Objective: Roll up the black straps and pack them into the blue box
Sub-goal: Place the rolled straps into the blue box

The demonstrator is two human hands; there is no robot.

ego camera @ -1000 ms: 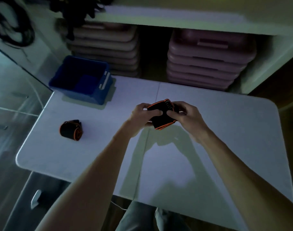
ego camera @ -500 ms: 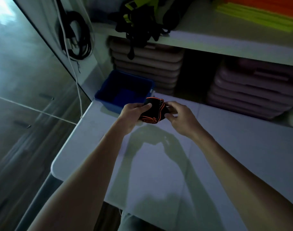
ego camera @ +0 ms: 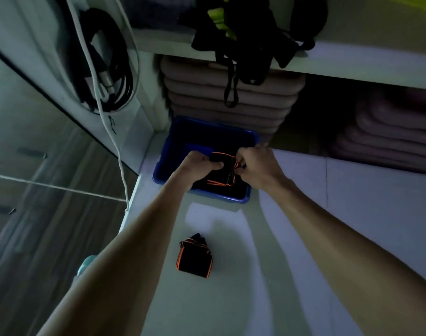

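Note:
A rolled black strap with orange edging (ego camera: pixel 223 169) is held between both hands, over the inside of the blue box (ego camera: pixel 245 198). My left hand (ego camera: pixel 199 163) grips its left side and my right hand (ego camera: pixel 256 163) pinches its right side. The blue box sits at the far left corner of the white table (ego camera: pixel 352 214). A second rolled black strap with orange trim (ego camera: pixel 195 256) lies on the table nearer to me, between my forearms.
A white shelf unit (ego camera: pixel 352 66) stands behind the table, with stacked pink mats (ego camera: pixel 226 98) under it and dark straps (ego camera: pixel 245 40) hanging over its edge. Coiled black cables (ego camera: pixel 105 69) and a white cord hang at the left. The table's left edge drops to the floor.
Both hands carried the rolled strap forward and left, from above the table to over the inside of the blue box. The view swung left, so the second rolled strap shows again.

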